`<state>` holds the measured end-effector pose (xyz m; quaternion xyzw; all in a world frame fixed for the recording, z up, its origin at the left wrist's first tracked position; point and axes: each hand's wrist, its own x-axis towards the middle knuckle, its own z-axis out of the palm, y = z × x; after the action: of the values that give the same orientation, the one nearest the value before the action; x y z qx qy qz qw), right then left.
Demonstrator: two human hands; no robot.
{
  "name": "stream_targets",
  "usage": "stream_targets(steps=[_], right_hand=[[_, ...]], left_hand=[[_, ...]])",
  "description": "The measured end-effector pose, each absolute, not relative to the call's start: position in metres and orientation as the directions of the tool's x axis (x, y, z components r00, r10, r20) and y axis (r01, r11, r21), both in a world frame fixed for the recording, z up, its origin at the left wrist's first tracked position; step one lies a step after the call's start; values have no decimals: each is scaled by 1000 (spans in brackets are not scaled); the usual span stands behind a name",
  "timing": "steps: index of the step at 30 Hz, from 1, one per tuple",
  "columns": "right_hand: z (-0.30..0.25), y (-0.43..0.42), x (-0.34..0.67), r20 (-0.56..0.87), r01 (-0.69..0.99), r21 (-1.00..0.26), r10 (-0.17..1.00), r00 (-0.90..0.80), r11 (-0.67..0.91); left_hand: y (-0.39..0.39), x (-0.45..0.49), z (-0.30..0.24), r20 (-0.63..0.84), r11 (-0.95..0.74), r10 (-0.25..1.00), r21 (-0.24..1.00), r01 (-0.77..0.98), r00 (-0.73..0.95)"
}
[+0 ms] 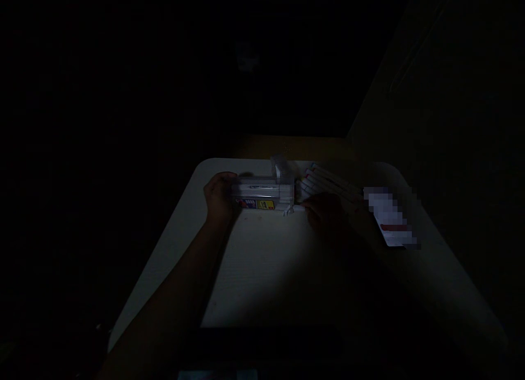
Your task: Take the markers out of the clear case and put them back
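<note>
Clear plastic marker box (256,188), lengthwise on white table (246,270) | left hand (220,197) curled round left end, likely bracing | right hand (326,211) shadowed, seemingly pinching slim white marker (299,208) by right end | loose white-barrelled markers (324,180) within reach

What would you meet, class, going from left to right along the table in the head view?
Left hand → clear plastic case → right hand → bright pixelated object.
</note>
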<state>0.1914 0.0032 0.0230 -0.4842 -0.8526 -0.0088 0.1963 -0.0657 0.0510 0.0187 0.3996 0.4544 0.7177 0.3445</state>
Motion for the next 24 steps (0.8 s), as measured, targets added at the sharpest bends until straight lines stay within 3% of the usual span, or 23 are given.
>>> stream_targets(steps=[4,11,18,24], right_hand=[[23,5,183,344,817,-174,811,-473,550],[30,7,180,220,852,-195,869,-444,485],[28,2,199,307,855,-188,856,-416,483],[28,5,174,253,855,-174,861,-441,489]], left_hand=[[53,-67,14,246,-332,863,934,-130,-440],[54,-68,13,249,-342,868,927,-154,-430],[53,-69,12,259,-350,864,925,-145,-432],[53,-65,14,232,-344,865,920,-190,-444]])
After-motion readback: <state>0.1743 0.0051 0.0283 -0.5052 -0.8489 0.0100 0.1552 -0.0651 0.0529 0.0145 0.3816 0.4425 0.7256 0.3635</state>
